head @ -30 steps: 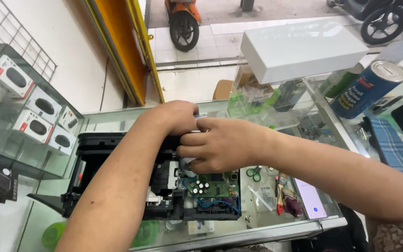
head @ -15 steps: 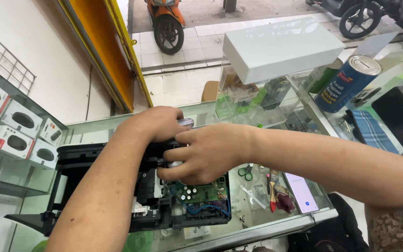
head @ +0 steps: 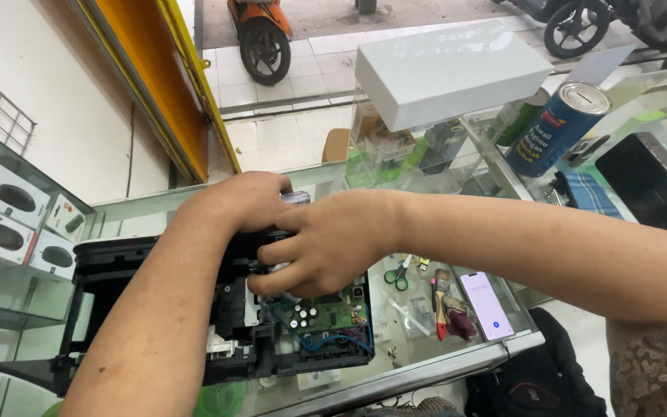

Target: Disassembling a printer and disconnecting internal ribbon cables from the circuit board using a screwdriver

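So you've got the opened-up black printer [head: 156, 309] sitting on the glass table [head: 457, 363], green circuit board [head: 322, 313] exposed at its right end. Your left hand [head: 241, 201] is curled over the top of it, closed round a small silvery part [head: 296, 198] that pokes out by your fingers. Your right hand [head: 322, 243] is right up against it, fingers bent and gripping into the printer just above the board. A phone [head: 486, 305], scissors [head: 397, 274] and a brush [head: 441, 297] lie to the right.
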